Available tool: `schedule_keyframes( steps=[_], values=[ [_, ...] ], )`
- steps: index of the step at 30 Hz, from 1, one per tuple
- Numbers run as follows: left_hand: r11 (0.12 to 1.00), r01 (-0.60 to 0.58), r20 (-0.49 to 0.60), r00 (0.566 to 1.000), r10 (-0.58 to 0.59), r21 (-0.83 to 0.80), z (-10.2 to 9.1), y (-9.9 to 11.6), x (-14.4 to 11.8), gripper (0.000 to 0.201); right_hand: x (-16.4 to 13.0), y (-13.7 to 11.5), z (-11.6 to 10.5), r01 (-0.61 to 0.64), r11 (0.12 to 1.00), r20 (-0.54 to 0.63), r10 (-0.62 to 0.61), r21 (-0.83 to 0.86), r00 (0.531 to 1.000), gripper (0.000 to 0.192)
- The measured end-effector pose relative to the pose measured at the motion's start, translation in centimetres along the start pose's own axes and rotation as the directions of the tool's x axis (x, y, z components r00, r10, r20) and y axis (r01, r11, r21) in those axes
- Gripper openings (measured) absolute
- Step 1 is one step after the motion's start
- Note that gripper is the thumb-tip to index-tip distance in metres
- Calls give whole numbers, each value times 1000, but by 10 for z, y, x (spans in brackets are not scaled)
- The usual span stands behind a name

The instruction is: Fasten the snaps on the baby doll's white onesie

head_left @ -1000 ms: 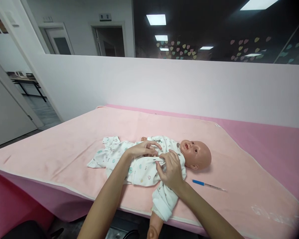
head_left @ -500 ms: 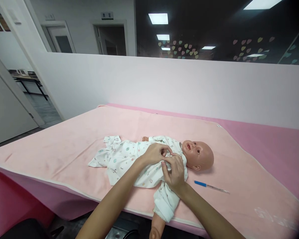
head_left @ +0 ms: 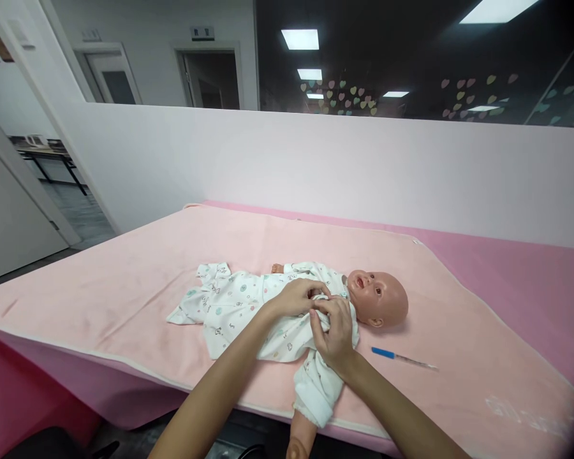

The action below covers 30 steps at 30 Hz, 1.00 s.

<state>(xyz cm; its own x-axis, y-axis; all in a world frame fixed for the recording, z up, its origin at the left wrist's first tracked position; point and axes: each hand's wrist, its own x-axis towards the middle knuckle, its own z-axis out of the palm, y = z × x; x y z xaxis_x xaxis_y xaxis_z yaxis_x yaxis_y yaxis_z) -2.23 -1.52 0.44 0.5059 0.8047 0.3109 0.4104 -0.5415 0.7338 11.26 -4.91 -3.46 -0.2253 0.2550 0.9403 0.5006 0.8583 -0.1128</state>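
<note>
Doll (head_left: 381, 299): one, on its back, right beneath left hand (head_left: 299, 297) and right hand (head_left: 335, 328)!
Hands: two, fingers curled, touching; whether they're pinching, can't tell!
Gown (head_left: 243, 296): one, under them.
Blue-capped stick (head_left: 383, 353): one.

Left grip (head_left: 300, 296), right grip (head_left: 335, 328) and both slender forearms (head_left: 227, 377) are bare

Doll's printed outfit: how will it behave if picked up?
The outfit is likely floppy, given its creased, flat-lying leg ends. Lifting it would probably tug the doll, whose limb pokes out of the bunched cuff.
</note>
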Motion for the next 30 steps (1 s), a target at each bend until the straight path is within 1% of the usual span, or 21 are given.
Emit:
schedule_keyframes(
  steps=[2,3,4,6,8,9,10,12,13,14,15,16,18,20,22,24,26,28,30],
  values=[
    [985,22,7,1000,-21,-169,-1,-2,2,20,0,0,0,-2,1000,4,2,-9,1000,22],
    [964,32,0,999,-33,-263,-2,-3,3,21,0,0,0,-2,1000,5,2,-17,1000,22],
    [933,47,-17,998,-56,-357,-3,-4,4,23,0,-1,0,-1,1000,11,1,-27,1000,21],
    [837,90,-74,985,-154,-540,-6,-8,5,26,1,-1,1,6,998,46,-4,-57,999,18],
    [687,122,-113,951,-288,-717,-10,-12,6,26,2,-2,1,13,996,126,-1,-94,992,14],
    [591,135,-94,936,-340,-795,-12,-15,6,26,3,-2,1,15,993,175,6,-115,985,11],
    [483,152,-42,929,-367,-862,-15,-18,6,26,4,-2,1,16,991,220,14,-136,975,10],
    [268,211,106,928,-357,-940,-20,-23,6,33,5,-2,1,16,985,279,33,-171,960,10],
    [180,246,174,924,-341,-952,-22,-25,6,37,6,-2,1,14,983,291,40,-184,956,10],
    [112,269,219,918,-331,-957,-23,-26,6,39,6,-2,1,11,981,294,47,-193,955,11],
    [64,274,238,912,-334,-960,-25,-27,6,39,6,-2,1,6,980,291,53,-198,955,11],
    [34,263,235,907,-350,-964,-26,-28,5,37,7,-1,1,3,980,284,54,-199,957,11],
    [22,217,190,896,-402,-976,-27,-28,5,29,6,-1,1,7,982,272,46,-188,961,11],
    [42,174,137,885,-446,-984,-28,-27,4,21,6,-1,0,28,987,269,16,-161,963,12],
    [74,139,89,882,-462,-988,-28,-27,4,15,5,0,-1,63,991,258,-30,-121,966,15],
    [111,101,43,899,-435,-989,-28,-27,4,13,4,0,-2,103,991,236,-80,-87,968,22],
    [150,60,-1,925,-380,-987,-27,-27,4,15,3,1,-3,130,989,228,-110,-77,968,29],
    [185,31,-33,943,-330,-982,-26,-27,5,20,3,2,-3,130,988,252,-104,-87,962,32],
    [215,21,-48,951,-307,-976,-26,-26,6,25,4,2,-3,110,989,289,-76,-102,954,34]
  ],
)
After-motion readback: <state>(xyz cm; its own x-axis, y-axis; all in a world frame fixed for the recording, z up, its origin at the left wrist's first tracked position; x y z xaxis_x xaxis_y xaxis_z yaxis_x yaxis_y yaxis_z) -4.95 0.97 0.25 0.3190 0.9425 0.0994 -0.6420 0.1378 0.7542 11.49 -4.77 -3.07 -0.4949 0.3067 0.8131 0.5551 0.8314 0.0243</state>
